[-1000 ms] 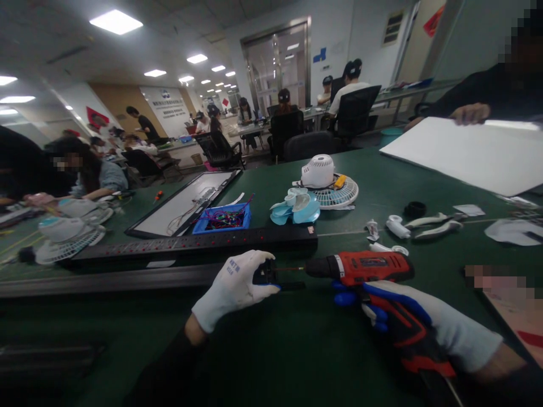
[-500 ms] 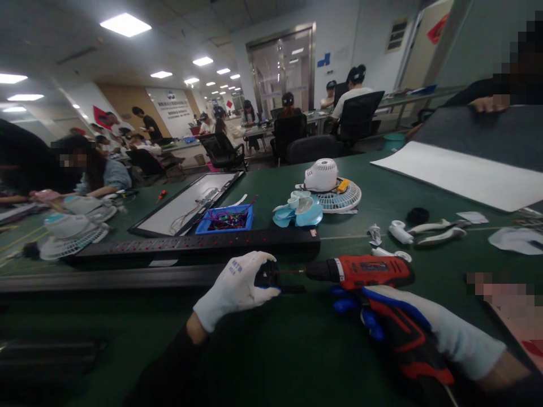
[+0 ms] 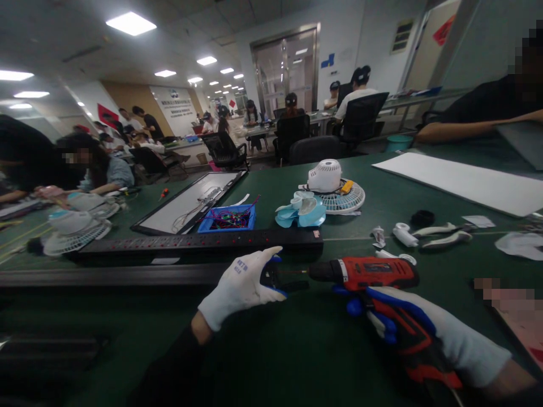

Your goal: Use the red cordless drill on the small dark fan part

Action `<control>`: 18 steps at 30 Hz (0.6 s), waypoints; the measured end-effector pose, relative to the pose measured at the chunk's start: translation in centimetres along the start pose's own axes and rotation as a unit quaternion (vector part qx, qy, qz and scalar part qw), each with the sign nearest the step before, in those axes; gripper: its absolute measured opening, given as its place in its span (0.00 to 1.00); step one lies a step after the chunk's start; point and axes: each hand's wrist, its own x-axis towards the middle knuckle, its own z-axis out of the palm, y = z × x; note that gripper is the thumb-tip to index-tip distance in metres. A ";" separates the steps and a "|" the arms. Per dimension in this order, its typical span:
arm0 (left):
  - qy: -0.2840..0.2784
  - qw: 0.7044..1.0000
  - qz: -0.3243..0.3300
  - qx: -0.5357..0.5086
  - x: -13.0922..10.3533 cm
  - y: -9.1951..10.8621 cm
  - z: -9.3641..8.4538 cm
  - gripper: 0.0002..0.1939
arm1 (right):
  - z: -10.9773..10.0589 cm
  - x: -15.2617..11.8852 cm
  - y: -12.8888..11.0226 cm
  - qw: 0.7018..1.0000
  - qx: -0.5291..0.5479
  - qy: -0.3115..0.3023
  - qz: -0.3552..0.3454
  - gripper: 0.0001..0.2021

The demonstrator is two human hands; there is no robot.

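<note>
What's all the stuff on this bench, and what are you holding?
Small part: one, black, pinched in left hand.
Power drill: one, red and black, in right hand, bit toward the part.
Long bar: one, black with red dots, behind the hands.
Tray: one, blue, holding wires.
Flat panel: one, black-framed, far left.
Fan blade: one, light blue, centre.
Fan grille: one, white, with motor housing on it.
Pliers: one, pale handles, right.
White sheet: one, far right.
Table: green.
Left hand: white glove.
Right hand: white-blue glove.

Left hand (image 3: 241,285): forefinger now raised off the small black part (image 3: 271,278). White sheet (image 3: 462,182) beyond right hand (image 3: 428,330) released, lying flat.
</note>
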 end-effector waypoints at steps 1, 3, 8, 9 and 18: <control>-0.001 1.000 0.002 -0.007 0.0 -0.1 0.1 0.46 | 0.0 0.0 0.0 1.000 0.014 0.006 0.005 0.12; 0.002 1.000 0.001 -0.011 0.0 -0.2 0.2 0.43 | -0.3 0.1 0.1 1.000 0.016 0.021 0.011 0.13; 0.013 1.000 0.014 -0.005 -0.1 0.2 0.0 0.39 | -0.4 0.3 0.1 0.999 0.003 0.026 0.029 0.14; 0.012 1.000 0.016 -0.004 -0.1 0.3 -0.1 0.37 | -0.1 0.1 0.0 0.999 0.005 0.030 0.025 0.14; 0.005 1.000 -0.016 0.000 0.1 0.4 -0.2 0.23 | 1.9 -0.7 -1.1 0.996 0.030 0.081 0.019 0.15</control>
